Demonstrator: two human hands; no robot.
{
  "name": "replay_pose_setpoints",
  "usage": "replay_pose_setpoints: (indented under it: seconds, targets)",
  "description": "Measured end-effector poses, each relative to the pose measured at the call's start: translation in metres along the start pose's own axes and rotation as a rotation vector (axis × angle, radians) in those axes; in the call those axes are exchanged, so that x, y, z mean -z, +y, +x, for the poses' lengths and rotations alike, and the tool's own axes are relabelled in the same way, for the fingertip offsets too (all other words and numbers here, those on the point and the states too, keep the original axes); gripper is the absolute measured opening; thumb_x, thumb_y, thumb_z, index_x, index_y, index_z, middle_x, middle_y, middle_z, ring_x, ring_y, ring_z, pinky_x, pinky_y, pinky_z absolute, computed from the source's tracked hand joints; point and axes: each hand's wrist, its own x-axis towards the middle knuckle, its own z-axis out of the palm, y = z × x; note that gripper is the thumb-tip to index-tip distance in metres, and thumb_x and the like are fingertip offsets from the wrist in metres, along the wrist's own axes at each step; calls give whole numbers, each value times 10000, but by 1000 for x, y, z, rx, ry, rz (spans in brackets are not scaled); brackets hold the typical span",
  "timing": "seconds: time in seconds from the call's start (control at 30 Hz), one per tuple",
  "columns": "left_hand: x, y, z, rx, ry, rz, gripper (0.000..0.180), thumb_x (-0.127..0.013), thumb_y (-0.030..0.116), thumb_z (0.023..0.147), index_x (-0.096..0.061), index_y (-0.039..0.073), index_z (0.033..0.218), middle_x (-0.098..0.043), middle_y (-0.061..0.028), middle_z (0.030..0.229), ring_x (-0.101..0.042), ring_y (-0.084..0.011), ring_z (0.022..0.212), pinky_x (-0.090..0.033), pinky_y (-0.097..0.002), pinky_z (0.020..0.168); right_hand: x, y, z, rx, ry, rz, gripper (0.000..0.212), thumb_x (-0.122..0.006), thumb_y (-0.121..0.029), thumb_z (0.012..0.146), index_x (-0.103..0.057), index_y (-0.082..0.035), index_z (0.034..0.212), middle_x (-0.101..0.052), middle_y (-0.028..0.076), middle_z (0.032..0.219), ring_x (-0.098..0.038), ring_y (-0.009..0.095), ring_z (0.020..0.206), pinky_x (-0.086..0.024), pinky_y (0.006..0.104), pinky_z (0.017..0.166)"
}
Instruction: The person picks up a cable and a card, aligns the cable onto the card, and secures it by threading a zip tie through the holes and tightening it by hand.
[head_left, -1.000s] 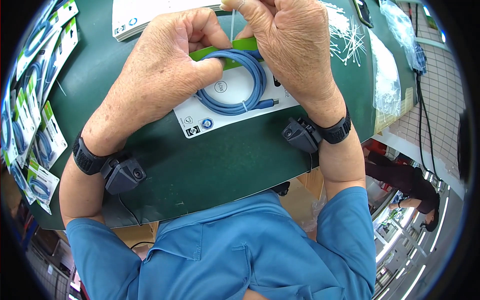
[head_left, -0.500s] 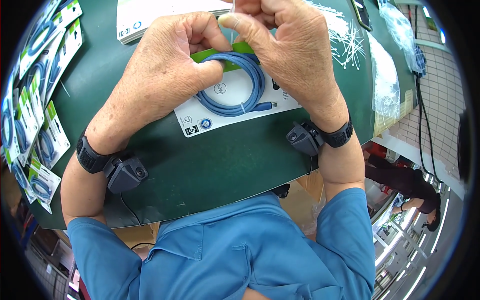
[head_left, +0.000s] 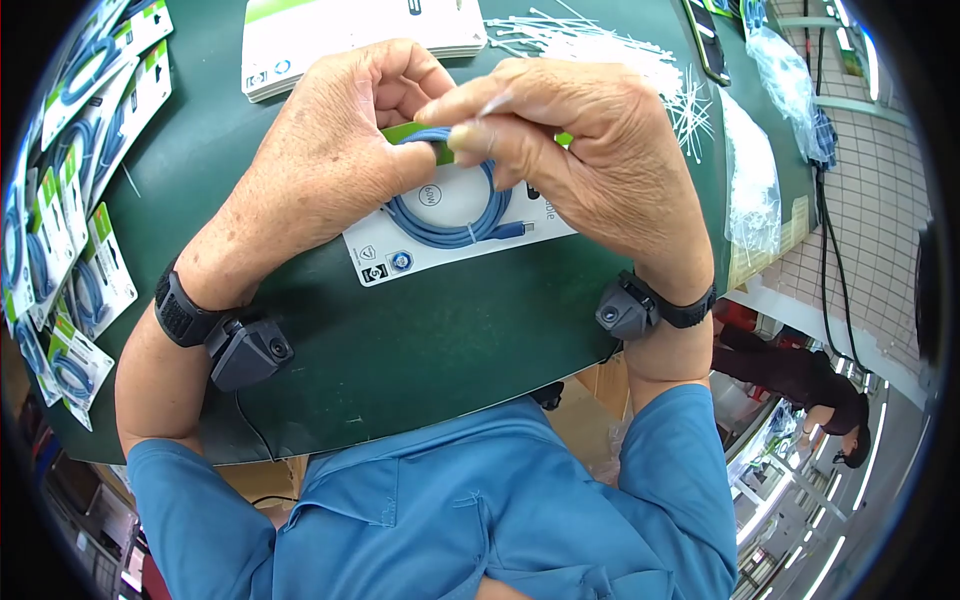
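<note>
A coiled blue cable (head_left: 428,238) lies against a white and green packaging card (head_left: 440,262), low over the green table in front of me. My left hand (head_left: 325,150) is closed on the card's top edge and the coil, its thumb across the front. Over the coil's upper right, my right hand (head_left: 605,150) is pinched on a thin whitish cable tie (head_left: 493,103). Its fingers hide part of the coil and the upper card. A small tie band rings the coil at the bottom, near the cable's plug (head_left: 514,230).
Several carded blue cables (head_left: 85,200) are heaped along the left. A stack of blank-looking cards (head_left: 340,45) sits beyond my hands. Loose white cable ties (head_left: 620,55), a phone (head_left: 708,40) and a clear bag of ties (head_left: 752,180) lie at right. Another person (head_left: 800,385) is farther right.
My right hand has come down toward me, and the cable tie in it has gone from upright to slanted. My left hand keeps its grip on the card and cable.
</note>
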Motion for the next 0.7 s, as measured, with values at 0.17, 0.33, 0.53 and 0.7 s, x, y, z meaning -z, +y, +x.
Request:
replay_pose_setpoints:
  seconds: [0.17,0.33,0.53,0.7]
  targets:
    - [3,1,0,-9,-53,9,163,-628,-34,776,-694,-43,925,-714,-60,882,-655,-85,846,-550,-249,767,9,-3,1,13,-80,91,171,-711,-4,924,-788,-36,1073,-677,55,858,-621,89,693,-497,219,601]
    - [3,-1,0,-23,-19,27,194,-620,-25,774,-716,-60,939,-725,-71,879,-652,-74,839,-550,-250,746,12,-10,-2,-102,-138,188,186,-726,44,886,-795,-30,1043,-679,59,865,-630,98,726,-499,214,613]
    - [6,-1,0,-52,-42,4,199,-634,-37,777,-710,-61,959,-715,-50,890,-647,-72,851,-548,-244,770,6,-13,-4,-38,15,121,227,-762,88,810,-800,-33,998,-690,67,863,-649,117,779,-507,225,635]
    - [10,3,0,-31,-50,80,188,-639,-83,787,-697,-42,961,-693,-26,917,-649,-68,912,-544,-232,853,-4,-7,-9,94,141,-31,221,-793,77,782,-786,-34,973,-704,77,865,-656,146,751,-514,246,630]
